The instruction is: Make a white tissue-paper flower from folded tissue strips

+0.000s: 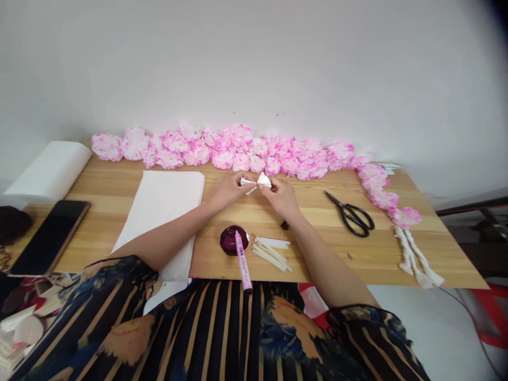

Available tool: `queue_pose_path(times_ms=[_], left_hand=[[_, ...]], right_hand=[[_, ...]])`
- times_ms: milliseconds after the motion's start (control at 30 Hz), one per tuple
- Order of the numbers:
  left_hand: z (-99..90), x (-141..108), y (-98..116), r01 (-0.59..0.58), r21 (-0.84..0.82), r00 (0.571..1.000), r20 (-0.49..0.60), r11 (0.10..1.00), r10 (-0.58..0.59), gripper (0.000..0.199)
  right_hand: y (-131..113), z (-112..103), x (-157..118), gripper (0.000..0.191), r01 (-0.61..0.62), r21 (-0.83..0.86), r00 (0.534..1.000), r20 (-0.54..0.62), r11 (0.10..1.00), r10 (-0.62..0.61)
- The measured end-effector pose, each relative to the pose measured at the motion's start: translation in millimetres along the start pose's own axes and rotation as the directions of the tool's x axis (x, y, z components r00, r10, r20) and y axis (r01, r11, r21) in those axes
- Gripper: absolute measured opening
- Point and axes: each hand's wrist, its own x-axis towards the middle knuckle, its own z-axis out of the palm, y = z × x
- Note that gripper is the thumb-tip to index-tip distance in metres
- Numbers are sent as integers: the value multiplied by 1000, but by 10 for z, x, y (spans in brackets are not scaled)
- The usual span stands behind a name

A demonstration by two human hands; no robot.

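Observation:
Both hands meet over the middle of the table, holding one piece of white pleated paper that is pinched narrow at its centre and fans out at both ends. My left hand grips its left end between thumb and fingers. The right end is pinched by my right hand. Just behind the hands lies a long row of pink-and-white paper flowers. Nearer to me, a pink marker leans on a small dark purple dish. Several pale thin strips lie to its right.
Black-handled scissors lie at the right. A stack of white paper sheets sits under my left forearm. Farther left are a black phone and a folded white paper pile. Twisted white paper strands rest near the table's right corner.

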Motion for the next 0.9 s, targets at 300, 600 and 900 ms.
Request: queue_pose_path(times_ms=[300, 600, 900], left_hand=[[49, -42, 88, 65, 99, 997, -45, 993, -60, 10], [-100, 67, -25, 70, 84, 995, 65, 994, -75, 27], [-77, -22, 56, -431, 557, 844, -31, 710, 536, 18]], right_hand=[[-24, 81, -49, 25, 46, -346, 998, -15, 937, -54], [78, -126, 74, 36, -244, 318, 957, 232, 916, 174], [106, -14, 69, 25, -360, 427, 931, 226, 829, 287]])
